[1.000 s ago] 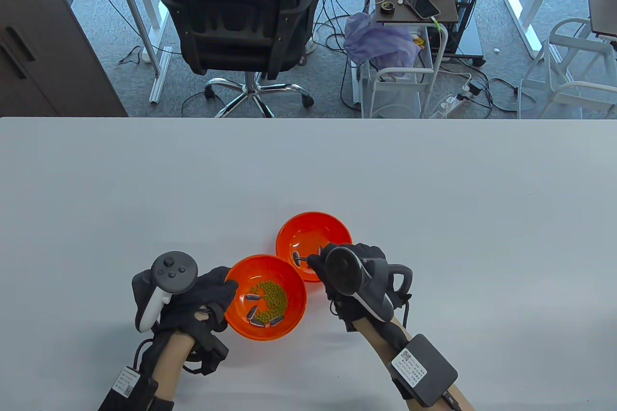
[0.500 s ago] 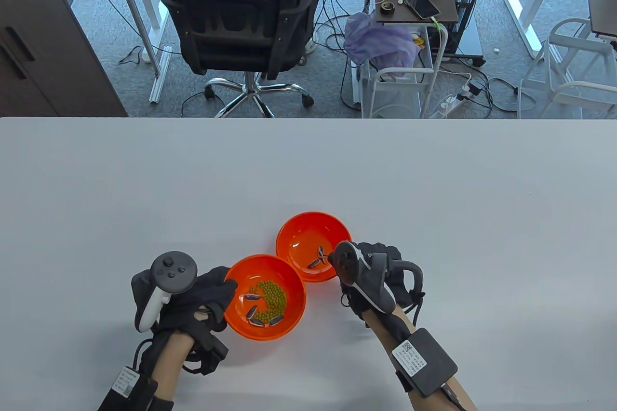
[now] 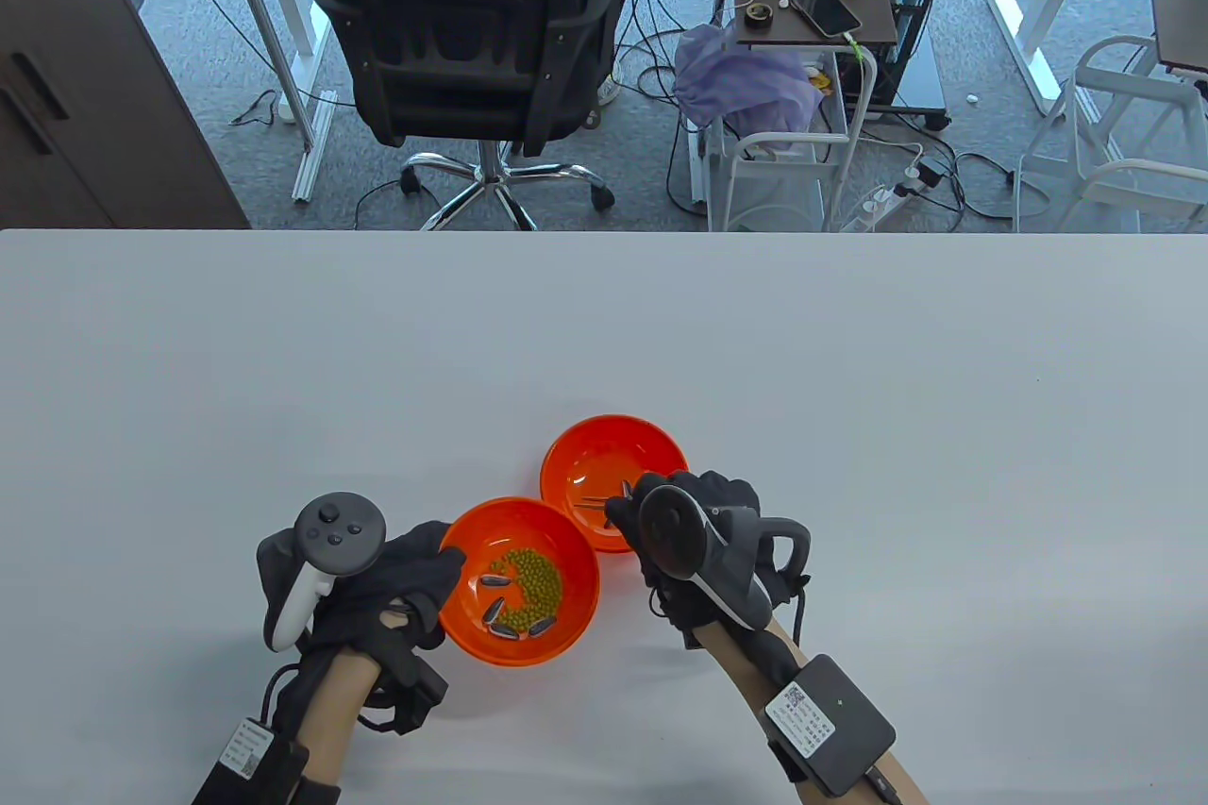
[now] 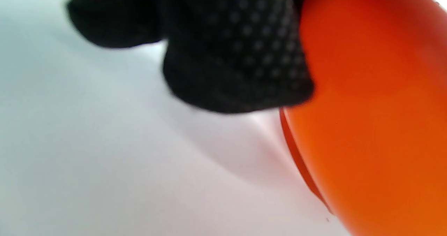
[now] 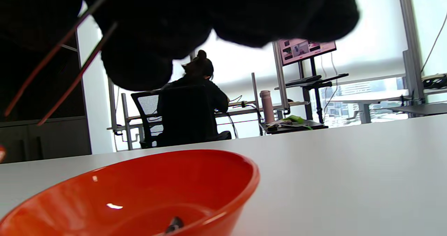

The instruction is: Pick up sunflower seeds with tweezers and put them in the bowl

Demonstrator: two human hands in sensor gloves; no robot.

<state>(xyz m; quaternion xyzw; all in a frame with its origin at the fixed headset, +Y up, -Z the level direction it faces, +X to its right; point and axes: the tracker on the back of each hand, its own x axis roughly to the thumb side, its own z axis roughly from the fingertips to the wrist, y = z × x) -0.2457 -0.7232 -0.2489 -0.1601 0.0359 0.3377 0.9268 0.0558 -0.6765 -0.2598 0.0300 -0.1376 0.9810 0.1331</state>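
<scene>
White table [image 3: 849, 371] holds two orange bowls. Left hand [image 3: 396, 583] grips the near bowl [image 3: 519, 645] rim, steadying its sunflower seeds [image 3: 494, 581] and green beans [image 3: 533, 580] — right hand [image 3: 694, 541] pinches tweezers [image 3: 593, 500], tips apart, over the far bowl [image 3: 585, 446].

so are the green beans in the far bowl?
No, the green beans lie in the near bowl with sunflower seeds; the far bowl shows none.
</scene>
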